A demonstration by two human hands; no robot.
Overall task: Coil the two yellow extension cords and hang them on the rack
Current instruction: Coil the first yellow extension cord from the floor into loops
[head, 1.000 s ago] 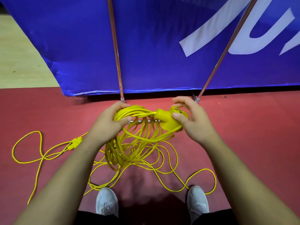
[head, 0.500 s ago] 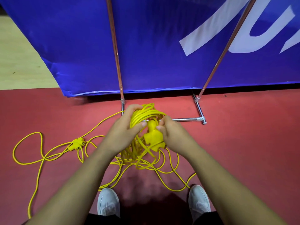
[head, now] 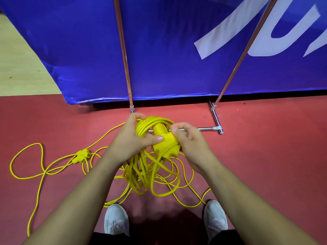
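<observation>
In the head view, the left hand (head: 131,140) has its fingers curled round the top of a thick yellow coil (head: 139,174), its thumb pressing on the yellow socket block (head: 164,144). The right hand (head: 187,138) grips that block from the other side, fingers bent round it. The coil hangs between the forearms above the red floor (head: 265,156), just in front of the rack's base bar (head: 207,128) and not on the rack. I judge this first cord nearly gathered and now being tidied at its end. Several slack loops (head: 187,175) sag untidily beneath it. To the left a loose cord (head: 26,174) with its own connector (head: 81,155) sprawls on the floor; whether it is joined to the coil I cannot tell. Left to do, by my reading: securing this bundle, coiling the floor cord, and hanging both.
</observation>
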